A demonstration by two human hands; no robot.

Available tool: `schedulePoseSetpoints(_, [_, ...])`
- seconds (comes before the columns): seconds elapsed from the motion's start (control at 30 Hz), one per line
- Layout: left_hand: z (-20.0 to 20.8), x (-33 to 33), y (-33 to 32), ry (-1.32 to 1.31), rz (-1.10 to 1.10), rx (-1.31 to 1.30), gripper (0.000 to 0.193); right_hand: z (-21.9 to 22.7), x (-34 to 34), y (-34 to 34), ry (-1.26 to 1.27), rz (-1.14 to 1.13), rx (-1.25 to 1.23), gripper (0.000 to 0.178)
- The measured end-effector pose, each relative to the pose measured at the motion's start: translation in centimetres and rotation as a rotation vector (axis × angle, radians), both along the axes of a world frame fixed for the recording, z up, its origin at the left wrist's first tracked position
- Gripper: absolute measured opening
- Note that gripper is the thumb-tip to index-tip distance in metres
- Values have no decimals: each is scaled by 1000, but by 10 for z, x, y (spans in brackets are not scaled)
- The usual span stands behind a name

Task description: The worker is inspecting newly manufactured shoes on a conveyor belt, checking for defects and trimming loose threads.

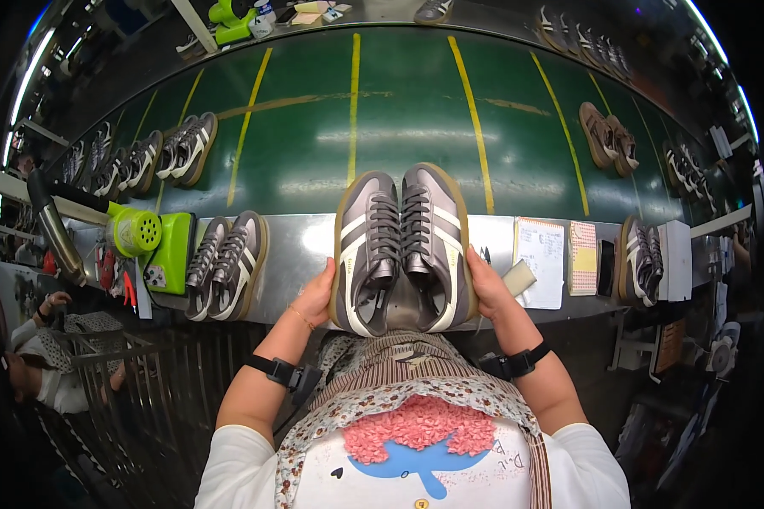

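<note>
A pair of grey sneakers with white stripes, dark laces and gum-coloured soles is held up side by side, toes pointing away from me. My left hand (317, 293) grips the outer side of the left sneaker (365, 246) near its heel. On the other side, my right hand (488, 288) is closed round the outer heel part of the right sneaker (434, 237). Both sneakers are above the near edge of the metal bench (310, 242), and their inner sides nearly touch. My fingers are partly hidden behind the soles.
Beyond the metal bench runs a green conveyor belt (306, 127) with yellow lines, carrying sneaker pairs (187, 148) and a brown pair (607, 140). Left on the bench are a lime-green hot-air tool (136, 231) and another pair (227, 265); right, a notebook (538, 254) and grey sneakers (641, 261).
</note>
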State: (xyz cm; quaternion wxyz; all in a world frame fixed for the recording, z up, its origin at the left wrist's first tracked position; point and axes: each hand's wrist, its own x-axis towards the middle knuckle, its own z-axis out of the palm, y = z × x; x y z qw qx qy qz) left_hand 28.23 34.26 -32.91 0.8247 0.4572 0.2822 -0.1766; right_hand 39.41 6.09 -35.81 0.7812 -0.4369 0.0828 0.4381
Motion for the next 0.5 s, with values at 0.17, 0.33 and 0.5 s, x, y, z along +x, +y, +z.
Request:
schedulePoseSetpoints(0.17, [-44, -6, -2, 71, -534, 996, 48, -25, -6, 10, -719, 380, -914, 52])
schedulePoseSetpoints(0.33, [-50, -17, -10, 0, -553, 811, 52, -12, -4, 9, -947, 464, -1127, 40])
schedulePoseSetpoints(0.5, [-31, 0, -27, -253, -398, 1209, 47, 13, -19, 27, -1396, 523, -649, 36])
